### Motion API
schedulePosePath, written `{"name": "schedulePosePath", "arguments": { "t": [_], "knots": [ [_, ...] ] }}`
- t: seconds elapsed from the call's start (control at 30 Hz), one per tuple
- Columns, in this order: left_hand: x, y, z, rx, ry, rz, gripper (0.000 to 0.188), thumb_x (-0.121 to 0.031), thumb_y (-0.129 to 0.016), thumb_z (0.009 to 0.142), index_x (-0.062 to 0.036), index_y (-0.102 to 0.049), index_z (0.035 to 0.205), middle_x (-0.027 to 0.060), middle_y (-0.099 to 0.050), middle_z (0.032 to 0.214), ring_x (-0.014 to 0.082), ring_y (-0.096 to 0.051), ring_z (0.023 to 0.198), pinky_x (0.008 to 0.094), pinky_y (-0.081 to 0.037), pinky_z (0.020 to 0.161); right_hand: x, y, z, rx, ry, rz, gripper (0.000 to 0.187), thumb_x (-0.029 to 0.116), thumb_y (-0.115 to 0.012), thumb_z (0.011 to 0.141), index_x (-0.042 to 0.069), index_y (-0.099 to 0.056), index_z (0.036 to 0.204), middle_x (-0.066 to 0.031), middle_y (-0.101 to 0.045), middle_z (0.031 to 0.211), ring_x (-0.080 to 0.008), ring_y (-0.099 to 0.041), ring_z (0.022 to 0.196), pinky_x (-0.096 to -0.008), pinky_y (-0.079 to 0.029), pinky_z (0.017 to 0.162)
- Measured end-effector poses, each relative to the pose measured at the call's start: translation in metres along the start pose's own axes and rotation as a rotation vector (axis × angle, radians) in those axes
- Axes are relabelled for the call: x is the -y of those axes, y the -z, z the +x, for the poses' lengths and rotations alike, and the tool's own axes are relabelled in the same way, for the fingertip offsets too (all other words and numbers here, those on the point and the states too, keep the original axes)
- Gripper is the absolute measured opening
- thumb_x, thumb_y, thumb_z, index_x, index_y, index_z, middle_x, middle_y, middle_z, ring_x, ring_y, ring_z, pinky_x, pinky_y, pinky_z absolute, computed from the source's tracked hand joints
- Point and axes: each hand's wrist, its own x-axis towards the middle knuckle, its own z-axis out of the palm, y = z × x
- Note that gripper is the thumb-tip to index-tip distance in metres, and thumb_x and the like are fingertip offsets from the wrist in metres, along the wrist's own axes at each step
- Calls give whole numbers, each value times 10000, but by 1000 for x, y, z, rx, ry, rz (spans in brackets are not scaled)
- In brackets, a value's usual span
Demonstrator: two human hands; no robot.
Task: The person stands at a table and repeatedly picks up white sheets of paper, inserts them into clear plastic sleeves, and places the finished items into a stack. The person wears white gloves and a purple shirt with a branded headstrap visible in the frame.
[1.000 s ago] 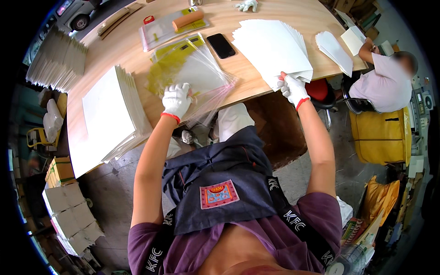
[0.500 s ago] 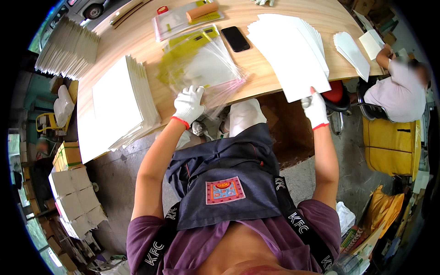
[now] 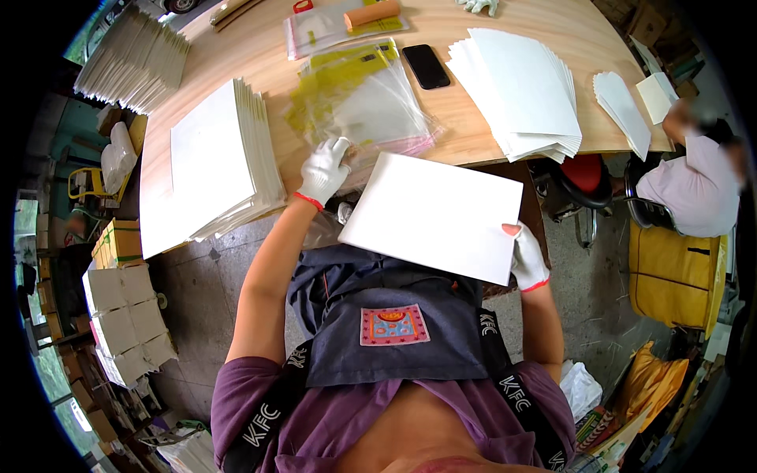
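My right hand (image 3: 528,258), in a white glove with a red cuff, grips a white rectangular sheet of card (image 3: 434,214) by its right end, thumb on top. The sheet is held level above my apron, off the table's front edge. At its far left corner my left hand (image 3: 325,170), gloved alike, has its fingers curled together at the near edge of a clear plastic bag (image 3: 359,154); the exact grip is partly hidden. More clear bags with yellow-green printing (image 3: 339,87) lie beyond that hand. A fanned stack of white cards (image 3: 520,87) rests on the table at right.
Left on the wooden table (image 3: 276,75) stand a stack of filled sleeves (image 3: 225,158) and a taller stack (image 3: 138,63). A black phone (image 3: 426,66) and an orange roll (image 3: 372,14) lie farther back. At right, another person (image 3: 686,185) sits by narrow white cards (image 3: 623,113).
My right hand has drawn one white card off the right stack, toward me and leftward, turning it sideways. My left hand stays by the bags, its fingers more curled.
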Motion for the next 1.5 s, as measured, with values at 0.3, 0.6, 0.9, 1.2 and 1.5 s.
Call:
{"name": "schedulePosePath", "arguments": {
  "t": [0.3,0.6,0.9,1.2,1.5],
  "knots": [
    [-10,31,6,-20,56,-286,208,-6,-545,751,-96,-606,927,104,-573,895,296,-583,866,391,-493,704,-43,-10,2,-169,-17,321,286,179,-539,913,30,-529,1156,-48,-616,995,-126,-595,848,-241,-482,659],
    [-24,44,-2,-91,-143,-328,447,125,-482,661,-74,-605,1041,97,-573,895,230,-577,673,317,-481,630,-55,-50,4,41,-6,357,176,236,-511,947,63,-519,918,-55,-573,697,-121,-508,546,-245,-341,474],
    [-75,-49,-17,-119,689,-2355,441,-41,-590,872,-84,-437,1284,118,-577,1132,215,-592,992,325,-533,796,-52,-72,-10,32,84,194,228,249,-536,939,23,-519,927,-102,-604,692,-180,-607,534,-272,-438,440],
    [-95,-121,-105,6,554,-1799,283,-141,-563,902,-25,-552,1160,94,-627,1058,186,-626,918,326,-527,785,-99,-69,63,-35,-126,250,187,114,-579,913,14,-528,1063,-125,-594,1064,-229,-641,878,-348,-596,674],
    [-71,-80,-108,238,995,-1840,267,-138,-413,938,-67,-540,1162,79,-616,1051,213,-641,835,359,-554,732,-105,-115,100,275,50,-110,280,96,-449,961,6,-516,1218,-90,-632,886,-134,-620,696,-253,-536,585]
  ]
}}
